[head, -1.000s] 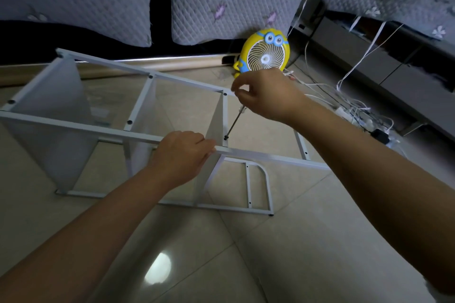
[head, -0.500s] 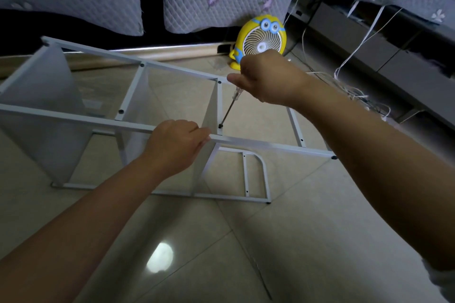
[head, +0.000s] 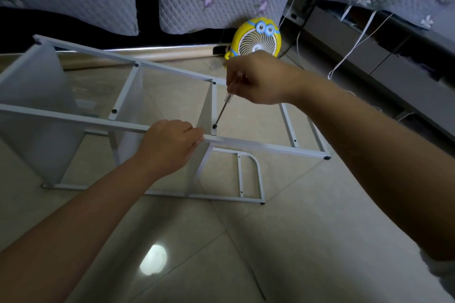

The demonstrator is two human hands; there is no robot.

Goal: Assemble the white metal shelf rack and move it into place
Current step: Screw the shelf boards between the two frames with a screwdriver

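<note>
- Rack (head: 172,70) lies on its side on the tiled floor (head: 283,241). It is a white frame with frosted panels (head: 37,96) standing on edge between its long rails.
- Left hand (head: 170,145) is curled over the near rail (head: 258,147), just left of the joint being worked, and braces the frame.
- Right hand (head: 261,81) is closed round the handle of a screwdriver (head: 222,112), whose thin shaft slants down and to the left.
- The tip sits on a dark screw (head: 214,126) at the near end of a crossbar (head: 214,103), just above the near rail.
- The step in hand looks to be fastening that crossbar. Whether the screw is fully home cannot be told.
- Dark screw heads show at other joints too, so assembly seems well along. The rack is not yet stood up or moved into place.
- The next move calls for pressure straight down the shaft so the tip stays seated, while the left hand keeps the frame from twisting.
- A yellow fan (head: 256,39) stands just beyond the rack and cords (head: 354,49) trail to the right, both worth minding once the rack is lifted.
</note>
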